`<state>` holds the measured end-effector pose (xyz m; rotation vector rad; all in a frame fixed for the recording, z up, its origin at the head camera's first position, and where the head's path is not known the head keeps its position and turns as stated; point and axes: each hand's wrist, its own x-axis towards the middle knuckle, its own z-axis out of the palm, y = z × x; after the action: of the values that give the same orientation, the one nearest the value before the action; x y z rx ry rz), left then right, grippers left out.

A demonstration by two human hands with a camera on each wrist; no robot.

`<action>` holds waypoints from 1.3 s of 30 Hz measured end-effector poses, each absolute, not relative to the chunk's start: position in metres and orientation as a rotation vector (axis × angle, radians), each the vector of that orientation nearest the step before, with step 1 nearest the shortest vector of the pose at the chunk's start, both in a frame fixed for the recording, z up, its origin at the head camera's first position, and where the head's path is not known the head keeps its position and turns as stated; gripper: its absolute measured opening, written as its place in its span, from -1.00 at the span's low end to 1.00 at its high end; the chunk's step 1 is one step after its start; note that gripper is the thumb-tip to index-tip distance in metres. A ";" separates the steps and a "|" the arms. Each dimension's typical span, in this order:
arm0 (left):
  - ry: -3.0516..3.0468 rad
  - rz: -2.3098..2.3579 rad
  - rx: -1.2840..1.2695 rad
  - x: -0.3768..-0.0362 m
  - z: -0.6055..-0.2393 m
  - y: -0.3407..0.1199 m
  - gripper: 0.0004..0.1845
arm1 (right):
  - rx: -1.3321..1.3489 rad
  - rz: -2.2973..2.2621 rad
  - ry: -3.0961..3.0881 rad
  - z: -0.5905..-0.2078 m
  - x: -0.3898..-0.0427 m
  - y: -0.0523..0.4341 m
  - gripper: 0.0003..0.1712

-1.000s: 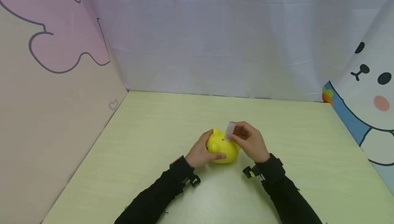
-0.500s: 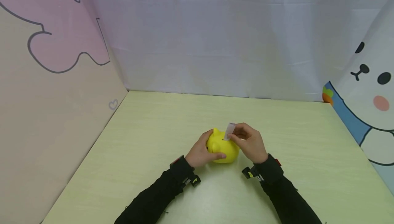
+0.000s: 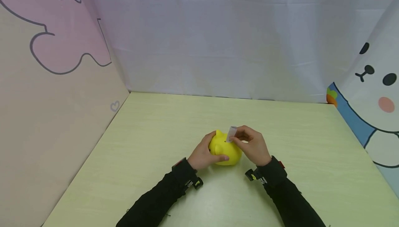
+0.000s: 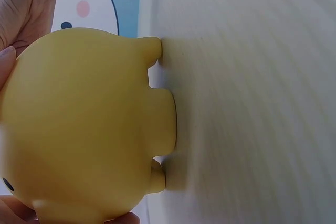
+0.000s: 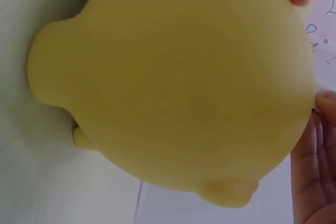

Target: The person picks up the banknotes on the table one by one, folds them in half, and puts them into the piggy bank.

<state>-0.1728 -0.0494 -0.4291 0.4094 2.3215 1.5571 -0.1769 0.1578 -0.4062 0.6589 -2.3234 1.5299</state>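
A yellow piggy bank [image 3: 230, 154] stands on its short legs on the table, its head towards the left. My left hand [image 3: 202, 154] grips it round the head end, thumb along the near side and fingers behind. On its top is a dark slot, and over it my right hand [image 3: 253, 145] pinches a folded slip of whitish paper [image 3: 231, 134] between thumb and fingers. The slip stands upright and tilted, its lower end at the slot. The piggy bank's round body [image 4: 79, 119] fills much of the left wrist view. In the right wrist view, the fingers [image 5: 310, 182] are beside the bank's top.
The pale wooden table [image 3: 162, 123] spreads out on all sides of the piggy bank. A white cloth wall [image 3: 212, 46] stands behind it, with printed cartoon panels at left and right. Black cuffs with small wrist cameras [image 3: 197, 183] sit near both hands.
The paper slip has sunk slightly towards the slot, less of it standing above the fingers. My right hand has moved a little down and left with it. The left hand stays put.
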 end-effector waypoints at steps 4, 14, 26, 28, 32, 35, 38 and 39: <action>2.327 1.555 0.407 -0.173 -0.429 -0.050 0.07 | 0.638 1.510 -2.371 -0.405 -0.177 0.159 -0.77; 2.315 1.568 0.438 -0.172 -0.428 -0.050 0.07 | 0.649 1.473 -2.428 -0.402 -0.176 0.162 -0.80; 2.306 1.581 0.433 -0.171 -0.426 -0.050 0.05 | 0.727 1.532 -2.398 -0.404 -0.177 0.163 -0.76; 2.303 1.586 0.433 -0.171 -0.426 -0.050 0.04 | 0.721 1.554 -2.380 -0.402 -0.176 0.163 -0.73; 2.309 1.586 0.436 -0.171 -0.426 -0.050 0.04 | 0.734 1.571 -2.300 -0.399 -0.175 0.162 -0.68; 2.312 1.586 0.442 -0.171 -0.427 -0.050 0.04 | 0.758 1.562 -2.245 -0.396 -0.174 0.162 -0.72; 2.308 1.587 0.449 -0.172 -0.428 -0.050 0.03 | 0.768 1.552 -2.214 -0.395 -0.173 0.161 -0.78; 2.308 1.586 0.450 -0.172 -0.428 -0.050 0.02 | 0.765 1.551 -2.208 -0.395 -0.173 0.161 -0.79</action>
<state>-0.1721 -0.0495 -0.4277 0.4496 2.3084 1.5865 -0.1727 0.1609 -0.3950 0.7653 -2.2077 1.5507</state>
